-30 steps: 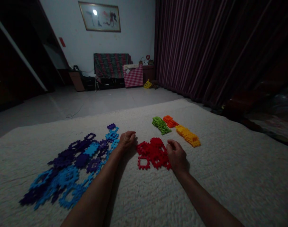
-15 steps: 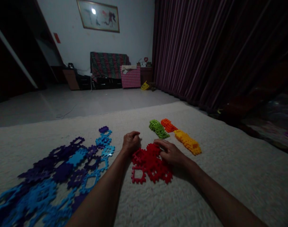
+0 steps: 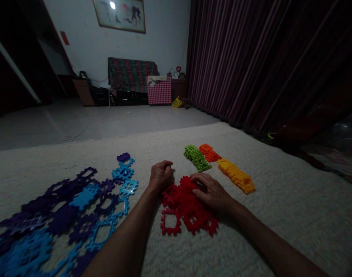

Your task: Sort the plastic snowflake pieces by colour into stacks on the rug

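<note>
Red toothed plastic building tiles [image 3: 187, 204] lie in an overlapping heap on the pale quilted cover, between my hands. One square frame tile is at the near left of the heap. My left hand [image 3: 161, 176] rests at the heap's far left edge with its fingers curled in; whatever they may hold is hidden. From the right, my right hand [image 3: 212, 192] lies over the heap's edge, thumb and fingers apart and touching the red tiles.
Beyond my right hand are stacked rows of green tiles [image 3: 196, 157], orange tiles [image 3: 209, 152] and yellow tiles [image 3: 236, 176]. Loose purple tiles [image 3: 63, 217] and blue tiles [image 3: 28, 250] spread over the left side. A dark curtain [image 3: 236, 57] hangs at the right.
My right hand has shifted slightly nearer, its thumb and fingers further apart over the red tiles. The left hand stays nearly in place. The view has tilted down a little.
</note>
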Motion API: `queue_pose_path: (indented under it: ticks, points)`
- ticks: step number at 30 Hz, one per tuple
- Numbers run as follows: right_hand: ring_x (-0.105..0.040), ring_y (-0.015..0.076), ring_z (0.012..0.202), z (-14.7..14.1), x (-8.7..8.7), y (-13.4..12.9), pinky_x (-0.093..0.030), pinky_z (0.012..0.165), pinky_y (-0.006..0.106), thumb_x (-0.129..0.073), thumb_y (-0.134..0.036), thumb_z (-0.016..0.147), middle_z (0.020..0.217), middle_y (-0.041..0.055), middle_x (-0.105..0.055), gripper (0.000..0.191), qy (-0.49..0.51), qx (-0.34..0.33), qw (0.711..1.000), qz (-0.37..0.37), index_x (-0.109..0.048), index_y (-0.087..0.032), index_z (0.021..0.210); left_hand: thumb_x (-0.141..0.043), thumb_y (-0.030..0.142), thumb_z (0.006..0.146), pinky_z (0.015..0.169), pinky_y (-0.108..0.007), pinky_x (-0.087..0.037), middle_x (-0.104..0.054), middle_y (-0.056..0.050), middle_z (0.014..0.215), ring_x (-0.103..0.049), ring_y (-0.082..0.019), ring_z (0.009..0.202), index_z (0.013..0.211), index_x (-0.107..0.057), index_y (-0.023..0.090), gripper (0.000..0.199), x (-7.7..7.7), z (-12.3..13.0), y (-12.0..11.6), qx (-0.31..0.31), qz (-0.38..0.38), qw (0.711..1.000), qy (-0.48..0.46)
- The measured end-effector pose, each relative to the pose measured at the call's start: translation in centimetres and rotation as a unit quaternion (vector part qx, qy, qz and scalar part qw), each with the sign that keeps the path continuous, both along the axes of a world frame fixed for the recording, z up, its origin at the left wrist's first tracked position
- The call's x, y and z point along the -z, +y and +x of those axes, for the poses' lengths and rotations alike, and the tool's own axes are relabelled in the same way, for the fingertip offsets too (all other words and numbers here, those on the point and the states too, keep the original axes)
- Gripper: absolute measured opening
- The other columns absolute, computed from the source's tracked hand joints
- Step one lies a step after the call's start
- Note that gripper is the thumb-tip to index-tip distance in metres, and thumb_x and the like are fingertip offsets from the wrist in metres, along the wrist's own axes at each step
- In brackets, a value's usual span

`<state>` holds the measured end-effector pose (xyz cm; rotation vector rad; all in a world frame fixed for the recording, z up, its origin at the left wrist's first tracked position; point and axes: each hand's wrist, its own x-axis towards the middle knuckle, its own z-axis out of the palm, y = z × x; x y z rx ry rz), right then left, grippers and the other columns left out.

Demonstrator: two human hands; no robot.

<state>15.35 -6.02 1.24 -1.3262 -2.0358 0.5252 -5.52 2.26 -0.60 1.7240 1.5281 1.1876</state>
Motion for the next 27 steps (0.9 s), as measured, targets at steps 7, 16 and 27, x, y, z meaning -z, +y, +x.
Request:
queue_pose_path:
  ticks: [7, 16, 27]
  points:
    - [-0.059, 0.0221, 0.103, -0.5, 0.0, 0.0, -0.047, 0.095, 0.038, -0.058, -0.016, 0.067, 0.110, 0.0092, -0.064, 0.039, 0.010, 0.026, 1.000, 0.015, -0.063, -0.017, 0.106, -0.052, 0.014, 0.075, 0.070, -0.025, -0.052, -0.077, -0.007, 0.080, -0.069, -0.017, 0.072, 0.094, -0.078, 0.015, 0.032, 0.4, -0.1, 0.1, 0.000, 0.001, 1.000, 0.007]
    - [-0.061, 0.0209, 0.101, -1.1, -0.7, -0.2, -0.049, 0.094, 0.036, -0.056, -0.014, 0.067, 0.109, 0.0075, -0.064, 0.042, 0.061, 0.052, 0.997, -0.013, -0.062, -0.019, 0.109, -0.055, 0.021, 0.076, 0.068, -0.024, -0.052, -0.076, -0.004, 0.075, -0.068, -0.016, 0.070, 0.092, -0.078, 0.016, 0.029, 0.2, 0.0, -0.2, 0.038, 0.017, 0.999, 0.004]
    - [-0.056, 0.0234, 0.110, 3.2, -1.1, 0.6, -0.045, 0.100, 0.040, -0.056, -0.015, 0.070, 0.117, 0.0088, -0.061, 0.043, -0.010, 0.090, 0.995, 0.048, -0.062, -0.020, 0.112, -0.055, 0.020, 0.077, 0.067, -0.023, -0.051, -0.077, -0.005, 0.079, -0.068, -0.015, 0.068, 0.092, -0.078, 0.017, 0.027, 0.0, 0.0, -0.4, 0.029, 0.017, 0.999, 0.035]
